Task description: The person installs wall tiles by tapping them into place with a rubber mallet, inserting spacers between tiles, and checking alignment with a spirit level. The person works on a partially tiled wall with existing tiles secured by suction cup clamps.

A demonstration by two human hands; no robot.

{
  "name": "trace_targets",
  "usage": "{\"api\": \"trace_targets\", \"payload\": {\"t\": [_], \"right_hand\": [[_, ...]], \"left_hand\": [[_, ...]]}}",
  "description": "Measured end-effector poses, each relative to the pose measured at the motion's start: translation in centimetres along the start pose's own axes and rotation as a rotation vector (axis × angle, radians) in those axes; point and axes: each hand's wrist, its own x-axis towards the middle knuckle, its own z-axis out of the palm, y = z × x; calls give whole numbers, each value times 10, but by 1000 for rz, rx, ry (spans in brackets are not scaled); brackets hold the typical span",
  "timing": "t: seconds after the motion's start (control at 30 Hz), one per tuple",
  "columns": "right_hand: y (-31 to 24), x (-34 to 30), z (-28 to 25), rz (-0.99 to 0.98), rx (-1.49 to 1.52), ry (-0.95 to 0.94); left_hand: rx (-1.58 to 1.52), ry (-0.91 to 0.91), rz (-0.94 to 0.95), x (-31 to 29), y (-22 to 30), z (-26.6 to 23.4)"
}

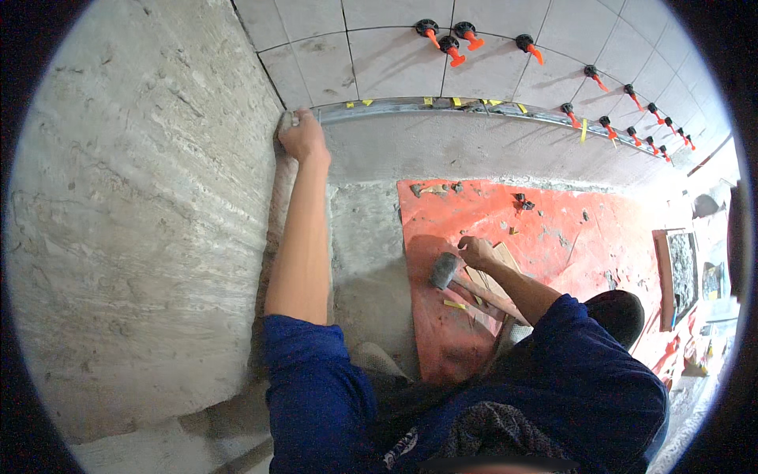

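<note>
My left hand (304, 138) is stretched forward into the corner where the rough wall meets the tiled one. It is closed beside the left end of a metal strip (379, 107) under the grey wall tiles (395, 59); what its fingers grip, if anything, is hidden. Lower down, over the red sheet (553, 245), my right hand (478, 253) has its fingers curled in, and anything in them is too small to name. A mallet (446, 270) with a dark head and a wooden handle lies just below that hand. Flat tan pieces (505, 257) lie by my right wrist.
Red-handled tile levelling clips (454, 51) stick out from the tile joints. Yellow tabs (456, 102) sit along the strip. Rough bare wall (150, 197) rises at left. Debris and a black clip piece (521, 202) lie on the sheet; a framed tray (681, 272) stands at right.
</note>
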Motion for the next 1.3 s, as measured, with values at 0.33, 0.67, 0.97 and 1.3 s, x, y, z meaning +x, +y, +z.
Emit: {"api": "trace_targets", "payload": {"t": [0.33, 0.67, 0.97, 1.3], "right_hand": [[9, -46, 44, 6, 143, 174], [-3, -30, 42, -56, 188, 419], [-80, -9, -23, -291, 358, 464], [-169, 10, -119, -644, 107, 612]], "left_hand": [[349, -155, 518, 4, 5, -4], [-377, -534, -336, 9, -12, 1], [-625, -510, -637, 14, -16, 24], [-793, -358, -678, 11, -10, 36]]}}
